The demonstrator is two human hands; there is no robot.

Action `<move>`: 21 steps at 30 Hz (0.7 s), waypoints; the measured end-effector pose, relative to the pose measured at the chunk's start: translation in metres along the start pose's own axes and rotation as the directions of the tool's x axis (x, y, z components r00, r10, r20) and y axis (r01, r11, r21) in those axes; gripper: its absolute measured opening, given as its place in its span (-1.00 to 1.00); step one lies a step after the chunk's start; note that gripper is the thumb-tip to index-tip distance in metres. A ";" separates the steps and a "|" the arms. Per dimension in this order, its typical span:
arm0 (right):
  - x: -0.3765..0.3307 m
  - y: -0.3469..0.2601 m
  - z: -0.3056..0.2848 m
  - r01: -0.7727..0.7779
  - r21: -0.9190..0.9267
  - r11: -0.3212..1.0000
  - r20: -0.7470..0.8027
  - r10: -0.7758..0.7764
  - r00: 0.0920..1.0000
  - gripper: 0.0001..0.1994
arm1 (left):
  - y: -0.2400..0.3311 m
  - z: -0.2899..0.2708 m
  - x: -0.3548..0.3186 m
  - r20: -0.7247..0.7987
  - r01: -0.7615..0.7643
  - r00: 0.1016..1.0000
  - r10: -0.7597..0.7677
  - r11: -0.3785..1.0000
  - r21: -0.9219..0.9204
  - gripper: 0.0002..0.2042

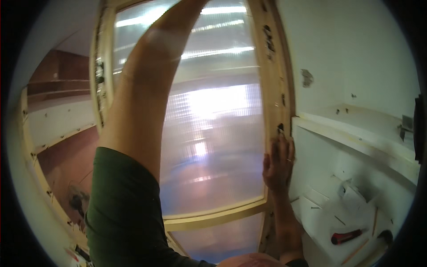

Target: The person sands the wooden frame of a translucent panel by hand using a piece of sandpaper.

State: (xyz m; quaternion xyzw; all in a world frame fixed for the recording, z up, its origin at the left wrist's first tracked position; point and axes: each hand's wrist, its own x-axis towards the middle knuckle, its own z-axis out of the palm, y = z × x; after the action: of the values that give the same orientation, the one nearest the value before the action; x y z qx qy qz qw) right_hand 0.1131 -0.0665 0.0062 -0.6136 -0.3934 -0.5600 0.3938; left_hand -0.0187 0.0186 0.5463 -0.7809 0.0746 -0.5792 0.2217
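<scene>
Pressing flat against the pale wooden door frame with frosted ribbed panes (pixel 271 75), your right hand (pixel 279 164) lies open on the frame's right upright, fingers (pixel 284 149) spread upward and not gripping anything, just below a dark notch in the wood. Your left arm, in a dark green short sleeve (pixel 120 209), rises steeply across the pane and leaves the picture at the top edge, so your left hand is out of sight and its hold cannot be told. The frame stands upright straight ahead of you, its lower crossbar near the bottom of the view. To the right, just beside the frame, a white shelf unit (pixel 356 129) juts out, and on its lower white surface lies a red and black utility knife (pixel 347 236), well apart from your right hand.
</scene>
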 end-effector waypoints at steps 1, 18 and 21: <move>-0.004 0.008 0.005 0.029 -0.050 0.998 -0.025 -0.030 0.999 -0.56 | -0.006 -0.010 0.007 0.201 -0.074 0.972 0.125 0.967 -0.243 -0.50; -0.004 0.004 0.005 -0.004 0.043 0.999 -0.045 0.006 0.999 -0.52 | -0.175 -0.249 -0.121 0.034 -0.046 0.999 0.031 0.751 0.659 -0.61; -0.004 0.005 0.007 -0.001 0.061 0.998 -0.053 0.005 0.999 -0.54 | -0.172 -0.240 -0.118 0.013 -0.007 1.000 -0.001 0.827 0.562 -0.63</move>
State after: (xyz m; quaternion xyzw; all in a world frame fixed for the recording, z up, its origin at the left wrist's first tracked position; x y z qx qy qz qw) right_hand 0.1205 -0.0622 0.0012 -0.5868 -0.3986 -0.5635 0.4234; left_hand -0.3056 0.1530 0.5733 -0.6848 -0.0990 -0.5703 0.4427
